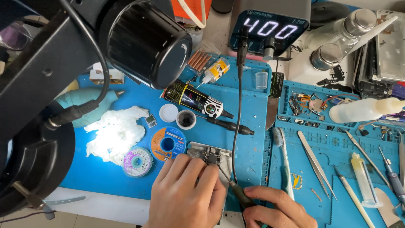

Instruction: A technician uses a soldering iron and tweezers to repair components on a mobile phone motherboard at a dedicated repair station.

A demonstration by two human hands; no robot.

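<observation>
Black microscope head looming over the blue mat. Left hand flat, fingers pinning the circuit board near the mat's front edge; right hand closed round the soldering iron, tip at the board. Possible slip: scorched fingertips or lifted components.

My blue mat fills the frame's centre; the white tissue lies left, beside orange-and-blue and purple spools, black iron handle at the bottom.

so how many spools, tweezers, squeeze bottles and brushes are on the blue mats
spools: 2, orange-and-blue and purple
tweezers: 1, silver pair
squeeze bottles: 2, small yellow-labelled and large white lying down
brushes: 1, toothbrush
total: 6
</observation>
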